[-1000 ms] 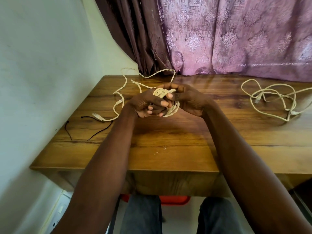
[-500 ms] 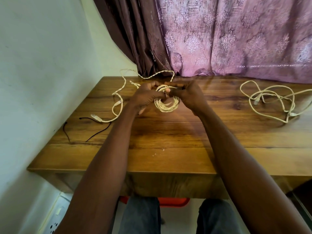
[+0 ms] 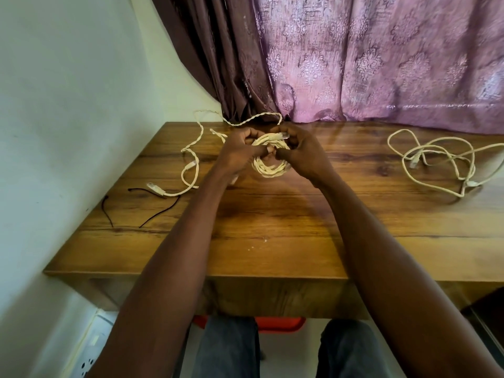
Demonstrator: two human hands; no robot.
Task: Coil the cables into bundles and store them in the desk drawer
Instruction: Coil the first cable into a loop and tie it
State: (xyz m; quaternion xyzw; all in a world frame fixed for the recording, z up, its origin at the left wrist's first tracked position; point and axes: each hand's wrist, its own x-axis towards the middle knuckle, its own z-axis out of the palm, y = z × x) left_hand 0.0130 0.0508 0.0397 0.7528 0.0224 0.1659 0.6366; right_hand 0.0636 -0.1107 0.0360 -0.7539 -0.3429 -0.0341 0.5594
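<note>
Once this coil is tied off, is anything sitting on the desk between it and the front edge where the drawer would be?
Nothing visible does. The coiled cable, held by the left hand and right hand, has bare desk between it and the front edge. No drawer shows here.

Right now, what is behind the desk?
Behind the wooden desk hangs a purple patterned curtain, with a pale wall at its left. The curtain covers whatever is behind it.

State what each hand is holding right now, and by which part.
Both hands hold one cream cable coil above the desk. The left hand grips its left side; the right hand pinches its top, by the plug end.
</note>
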